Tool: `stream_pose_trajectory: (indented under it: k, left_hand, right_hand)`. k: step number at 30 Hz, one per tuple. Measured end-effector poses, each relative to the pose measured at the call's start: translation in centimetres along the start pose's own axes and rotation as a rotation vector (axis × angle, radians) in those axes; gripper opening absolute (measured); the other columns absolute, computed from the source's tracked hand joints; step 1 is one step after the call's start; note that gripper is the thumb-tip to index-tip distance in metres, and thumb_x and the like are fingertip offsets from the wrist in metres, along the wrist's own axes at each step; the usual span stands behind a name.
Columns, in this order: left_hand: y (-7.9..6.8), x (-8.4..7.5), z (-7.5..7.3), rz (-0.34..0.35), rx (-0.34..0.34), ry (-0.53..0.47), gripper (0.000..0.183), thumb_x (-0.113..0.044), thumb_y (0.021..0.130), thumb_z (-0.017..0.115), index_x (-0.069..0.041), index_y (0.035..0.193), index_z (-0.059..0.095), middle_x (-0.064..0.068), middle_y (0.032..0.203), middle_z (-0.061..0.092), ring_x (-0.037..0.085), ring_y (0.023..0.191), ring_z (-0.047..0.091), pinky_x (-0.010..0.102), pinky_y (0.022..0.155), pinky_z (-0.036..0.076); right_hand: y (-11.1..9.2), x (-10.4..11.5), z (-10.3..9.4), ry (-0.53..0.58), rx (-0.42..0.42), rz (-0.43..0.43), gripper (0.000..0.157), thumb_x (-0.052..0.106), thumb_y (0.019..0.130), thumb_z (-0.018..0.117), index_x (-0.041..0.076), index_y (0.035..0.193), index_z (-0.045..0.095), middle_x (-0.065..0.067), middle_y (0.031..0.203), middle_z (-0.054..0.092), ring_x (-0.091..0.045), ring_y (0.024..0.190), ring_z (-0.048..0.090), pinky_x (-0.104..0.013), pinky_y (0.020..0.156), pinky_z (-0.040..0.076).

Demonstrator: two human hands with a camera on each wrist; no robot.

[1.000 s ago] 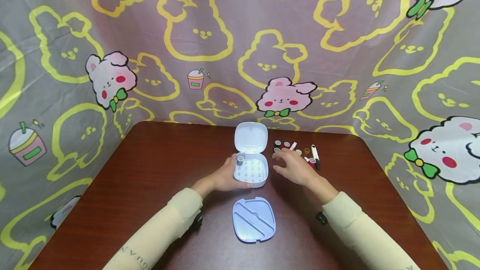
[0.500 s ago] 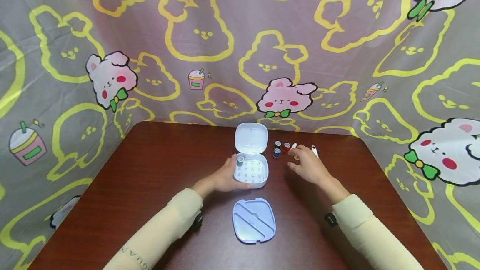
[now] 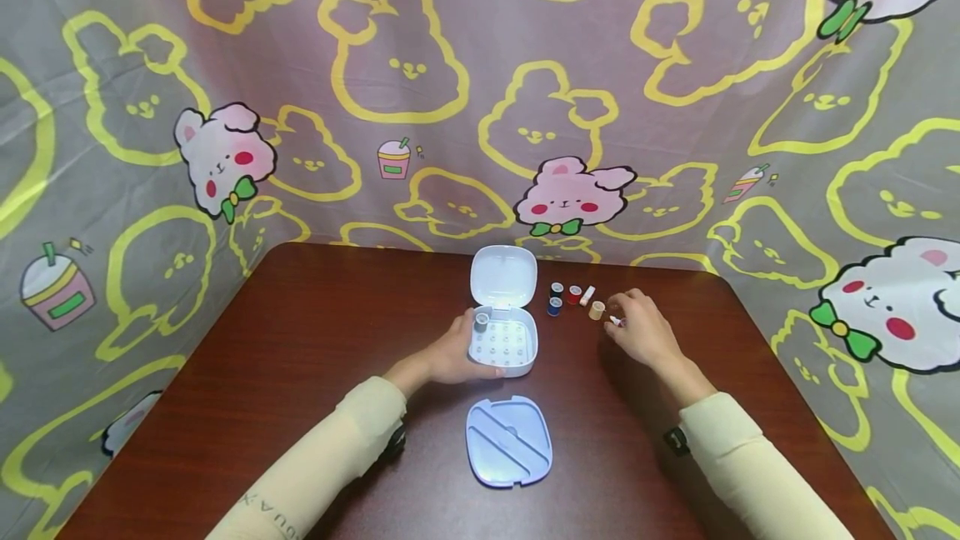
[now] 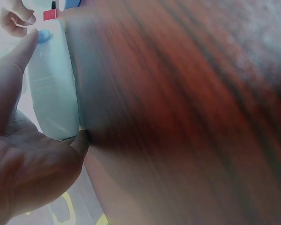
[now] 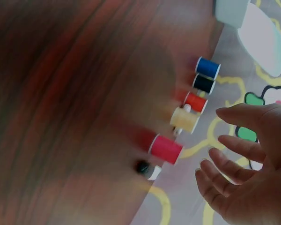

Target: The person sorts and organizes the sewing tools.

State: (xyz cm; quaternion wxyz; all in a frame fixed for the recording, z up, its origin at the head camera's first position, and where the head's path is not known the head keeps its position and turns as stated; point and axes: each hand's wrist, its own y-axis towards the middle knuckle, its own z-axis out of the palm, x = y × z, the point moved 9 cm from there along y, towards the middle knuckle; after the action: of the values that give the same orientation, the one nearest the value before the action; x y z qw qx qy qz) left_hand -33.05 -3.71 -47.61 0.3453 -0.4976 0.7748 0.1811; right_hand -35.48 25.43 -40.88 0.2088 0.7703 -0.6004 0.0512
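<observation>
My left hand (image 3: 450, 354) grips the left side of a small white box (image 3: 517, 370), thumb along its front wall. Its lid (image 3: 503, 277) stands raised at the back, and a grey thread spool (image 3: 481, 322) sits on the pegged insert's back left corner. My right hand (image 3: 643, 330) hovers with spread, slightly bent fingers and holds nothing, just right of a beige thread spool (image 3: 597, 310). In the right wrist view a pink thread spool (image 5: 166, 149) and a black-and-white item (image 5: 147, 169) stand near its fingertips; in the head view the hand hides them.
Blue (image 3: 554, 306), black (image 3: 557, 290) and red (image 3: 574, 295) thread spools stand right of the box, with a small white piece (image 3: 587, 296) beside them. A pale blue divided tray (image 3: 508, 442) lies in front of the box. Patterned cloth (image 3: 405, 48) rises behind the table.
My right hand has moved rightward from beside the box, past the spools, uncovering the blue, red and beige ones. My left hand and the box have stayed put.
</observation>
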Motion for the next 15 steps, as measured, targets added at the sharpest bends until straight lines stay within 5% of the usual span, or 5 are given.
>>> stream_pose_trajectory:
  k: [7,15]
  left_hand:
    - [0.0,0.0,-0.1,-0.003,-0.004,0.0,0.126,-0.051,0.076,0.086,0.003,0.16,0.009,0.027,0.153,0.03,0.034,0.132,0.044,0.048,0.112,0.039]
    - [0.0,0.0,0.0,0.001,-0.002,0.003,0.125,-0.049,0.075,0.087,0.002,0.159,0.01,0.026,0.151,0.032,0.033,0.13,0.046,0.047,0.11,0.04]
  right_hand:
    - [-0.2,-1.7,0.2,0.007,0.015,0.05,0.043,0.012,0.086,0.073,-0.005,0.125,0.065,-0.028,0.124,0.058,-0.044,0.107,0.058,-0.062,0.081,0.049]
    - [-0.1,-2.5,0.5,0.055,-0.02,0.026,0.035,0.006,0.083,0.073,-0.011,0.112,0.065,-0.032,0.107,0.061,-0.041,0.091,0.059,-0.056,0.081,0.048]
